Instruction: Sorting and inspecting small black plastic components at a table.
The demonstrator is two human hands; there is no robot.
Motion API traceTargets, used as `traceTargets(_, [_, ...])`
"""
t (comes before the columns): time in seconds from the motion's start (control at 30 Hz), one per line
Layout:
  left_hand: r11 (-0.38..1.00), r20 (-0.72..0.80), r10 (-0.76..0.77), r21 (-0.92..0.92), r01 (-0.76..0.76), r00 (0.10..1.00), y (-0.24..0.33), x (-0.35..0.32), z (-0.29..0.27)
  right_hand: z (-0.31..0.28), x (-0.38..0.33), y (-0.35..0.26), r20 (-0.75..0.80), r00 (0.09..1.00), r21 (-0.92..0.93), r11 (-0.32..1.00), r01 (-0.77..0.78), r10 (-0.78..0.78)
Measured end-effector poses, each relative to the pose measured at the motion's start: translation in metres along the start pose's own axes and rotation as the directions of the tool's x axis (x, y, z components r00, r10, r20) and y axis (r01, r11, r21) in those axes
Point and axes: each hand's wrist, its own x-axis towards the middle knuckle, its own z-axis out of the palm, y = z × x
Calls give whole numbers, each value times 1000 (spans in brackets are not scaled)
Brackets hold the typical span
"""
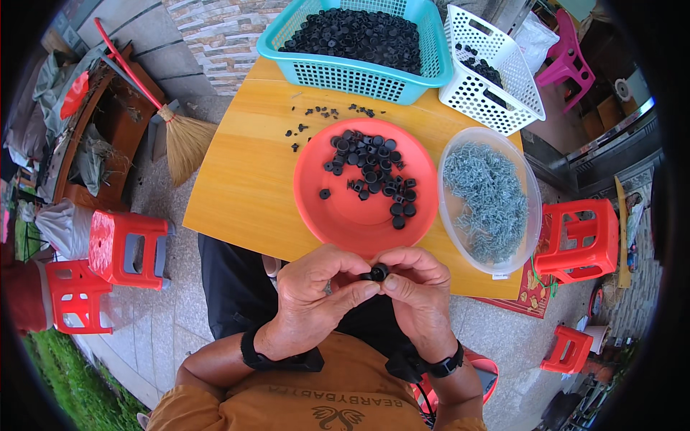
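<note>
Close in front of my chest, just past the near rim of a red plate [327, 223], a small round black plastic knob [378, 272] is pinched between both hands. My left hand [320, 284] grips it from the left with thumb and forefinger. From the other side, my right hand [417, 287] holds it the same way. Fingers cover much of the piece, so its underside is hidden. Several similar black knobs [370, 172] lie scattered on the plate. Right of it, a clear plastic tub [535, 208] holds a heap of silvery screws [485, 194].
At the table's [244, 158] far side stand a teal basket [345, 77] full of black parts and a white basket [528, 100] with fewer. Tiny black bits [323, 112] lie beyond the plate. Red stools [126, 248] and a straw broom [185, 144] flank the table.
</note>
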Motion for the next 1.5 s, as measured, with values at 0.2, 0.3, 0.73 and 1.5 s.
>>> traceTargets(0.2, [997,5,-37,-64,37,999,0,-1,1,0,-1,0,-9,1000,3,1000,-8,8])
traceTargets(0.3, [982,13,-83,-170,84,996,2,0,1,-4,-1,0,-6,1000,29,999,-27,27])
traceTargets(0.73, [908,20,-232,-354,224,972,7,0,-2,-4,-2,-1,-26,998,76,995,-59,61])
traceTargets(1.5, [963,42,-134,-229,140,990,4,0,0,0,-4,1,-64,997,-3,999,-39,39])
